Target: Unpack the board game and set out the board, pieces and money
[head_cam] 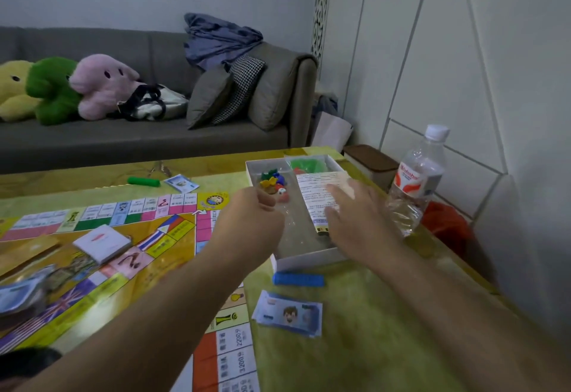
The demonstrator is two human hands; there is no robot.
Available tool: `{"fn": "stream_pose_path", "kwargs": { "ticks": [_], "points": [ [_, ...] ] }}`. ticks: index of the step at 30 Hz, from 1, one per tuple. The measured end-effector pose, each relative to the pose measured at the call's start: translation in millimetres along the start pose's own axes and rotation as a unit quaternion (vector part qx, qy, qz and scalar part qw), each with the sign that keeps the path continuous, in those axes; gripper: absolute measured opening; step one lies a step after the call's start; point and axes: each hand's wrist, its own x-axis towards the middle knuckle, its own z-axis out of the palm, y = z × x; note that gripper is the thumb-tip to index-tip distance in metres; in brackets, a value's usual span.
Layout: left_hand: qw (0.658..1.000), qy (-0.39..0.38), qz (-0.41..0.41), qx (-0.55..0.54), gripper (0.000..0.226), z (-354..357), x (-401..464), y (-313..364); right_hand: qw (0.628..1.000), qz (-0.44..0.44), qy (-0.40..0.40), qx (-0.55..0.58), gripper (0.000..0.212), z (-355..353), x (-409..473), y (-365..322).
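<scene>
The game board (123, 237) lies unfolded on the table's left half, with a white card deck (103, 243) on it. To its right stands the open white game box (306, 260), holding coloured pieces and dice (273, 183), a green bag (304, 164) and a printed sheet (321, 198). My left hand (250, 218) is curled at the box's left wall; whether it grips something is hidden. My right hand (358, 221) hovers over the sheet with fingers spread. A blue block (298, 279) and a stack of blue money (289, 314) lie in front of the box.
A plastic water bottle (417, 181) stands right of the box near the table's edge. A green block (143, 181) and a small money stack (181, 182) lie at the far side. More notes (18, 296) sit at the left. A sofa with plush toys (61, 89) is behind.
</scene>
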Motion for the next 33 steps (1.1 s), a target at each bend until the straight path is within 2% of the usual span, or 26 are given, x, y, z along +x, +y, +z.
{"fn": "stream_pose_path", "kwargs": {
  "ticks": [3, 4, 7, 9, 12, 14, 17, 23, 29, 33],
  "points": [
    [1.000, -0.003, -0.002, -0.007, 0.027, -6.1, -3.6, -5.4, 0.990, -0.043, -0.129, -0.022, 0.053, 23.5, 1.2, 5.4],
    [1.000, -0.003, -0.003, -0.005, 0.026, -8.9, -5.5, -6.2, 0.991, -0.035, -0.129, -0.009, 0.053, 25.1, 1.5, 8.0],
    [1.000, 0.004, 0.008, 0.005, 0.025, -26.7, -14.7, -12.7, 0.998, -0.034, -0.030, 0.050, 0.049, 15.4, -7.0, 0.8],
    [1.000, 0.010, 0.022, 0.016, 0.025, -34.2, -19.7, -17.9, 0.996, -0.035, 0.000, 0.084, 0.048, 6.9, -22.2, -7.4],
    [0.999, 0.018, 0.035, 0.031, 0.022, -52.2, -31.3, -28.3, 0.987, -0.055, 0.020, 0.148, 0.026, -1.1, -60.7, -30.5],
    [0.998, 0.023, 0.039, 0.041, 0.023, -68.4, -44.3, -35.6, 0.984, -0.071, 0.027, 0.163, 0.018, -6.5, -89.3, -48.0],
    [0.997, 0.027, 0.049, 0.049, 0.025, -95.2, -67.5, -44.1, 0.976, -0.079, 0.023, 0.201, 0.021, -18.7, -124.4, -71.3],
    [0.989, 0.093, 0.054, 0.106, 0.022, -178.9, -107.6, -96.2, 0.953, -0.140, -0.012, 0.267, 0.028, -49.5, -180.4, -151.8],
    [0.958, 0.198, -0.022, 0.207, 0.024, -296.1, -132.6, -193.2, 0.931, -0.223, -0.044, 0.287, 0.027, -43.6, -210.6, -259.2],
    [0.905, 0.273, -0.102, 0.310, 0.037, -374.9, -152.3, -259.1, 0.916, -0.264, -0.077, 0.293, 0.025, -28.4, -227.4, -318.3]
  ]
}}
